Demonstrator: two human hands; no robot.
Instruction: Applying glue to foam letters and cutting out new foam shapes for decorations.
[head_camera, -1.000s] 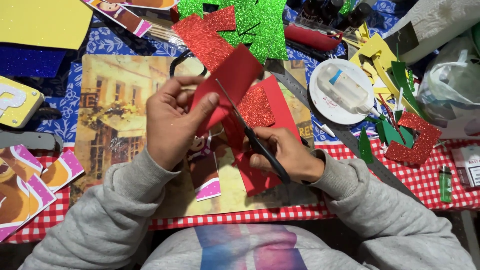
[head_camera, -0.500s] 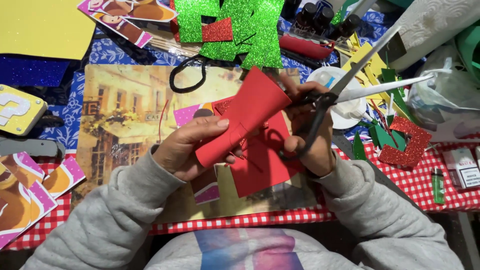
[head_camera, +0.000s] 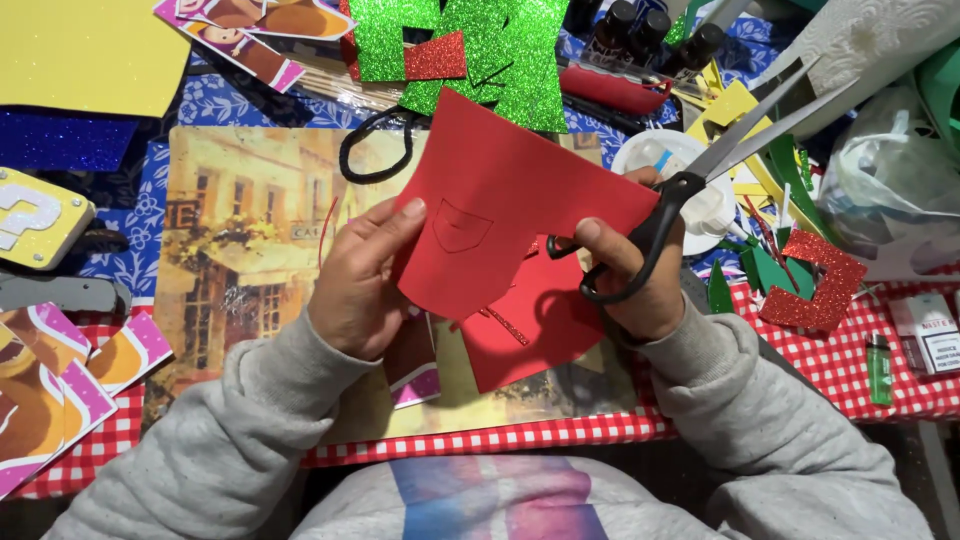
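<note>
The red sheet (head_camera: 510, 200) is held up above the bench (head_camera: 880, 360), between the two hands, with a small pencilled pocket shape facing the camera. The left hand (head_camera: 355, 285) pinches its left edge, thumb on the front, its grip closed on the sheet. The right hand (head_camera: 630, 285) touches the sheet's right edge with the thumb while its grip is closed through the black handles of the scissors (head_camera: 700, 180), blades slightly parted and pointing up right. Half a second ago the sheet was curled into a roll; now it is spread flat. A second red piece (head_camera: 530, 330) lies beneath.
</note>
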